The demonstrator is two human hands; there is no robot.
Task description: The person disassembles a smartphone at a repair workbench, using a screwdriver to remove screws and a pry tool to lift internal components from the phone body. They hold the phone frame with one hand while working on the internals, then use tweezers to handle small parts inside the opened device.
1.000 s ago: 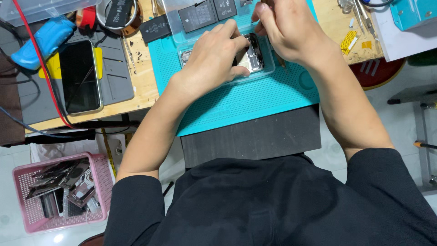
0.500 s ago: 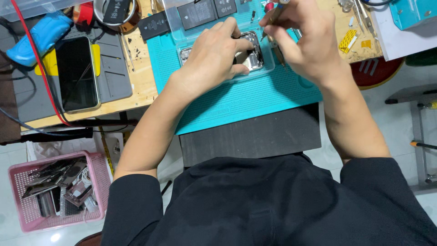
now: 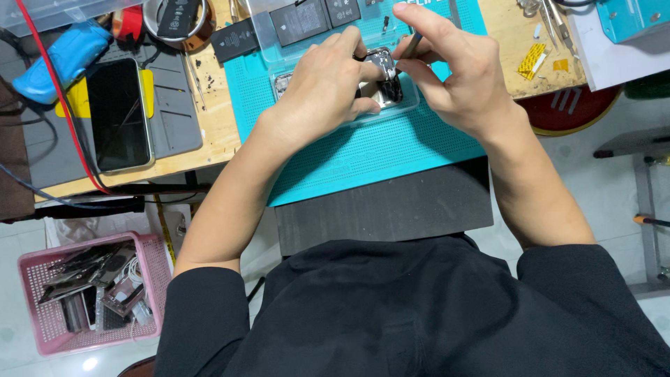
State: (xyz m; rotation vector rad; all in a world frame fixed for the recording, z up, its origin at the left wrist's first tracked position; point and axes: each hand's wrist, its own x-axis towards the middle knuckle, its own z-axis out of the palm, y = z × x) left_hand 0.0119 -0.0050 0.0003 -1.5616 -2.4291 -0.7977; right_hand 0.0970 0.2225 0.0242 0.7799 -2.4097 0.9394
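Left hand (image 3: 322,94) clamped over opened phone (image 3: 382,78) on teal mat (image 3: 363,157). Right hand (image 3: 457,73) pinched thin dark tool (image 3: 410,47), tip down at phone's upper edge.

Bright, even overhead light, no hard shadows; soft shade only under both hands on the teal mat (image 3: 363,150). Small glare spot on floor tile (image 3: 89,364) bottom left, faint sheen on dark phone screen (image 3: 118,115). Sharp centre, opened device's metal (image 3: 385,80) glints. Slight wide-angle stretch at edges. Black shirt (image 3: 419,314) loses detail, near-flat. No motion blur on fingers (image 3: 349,49).
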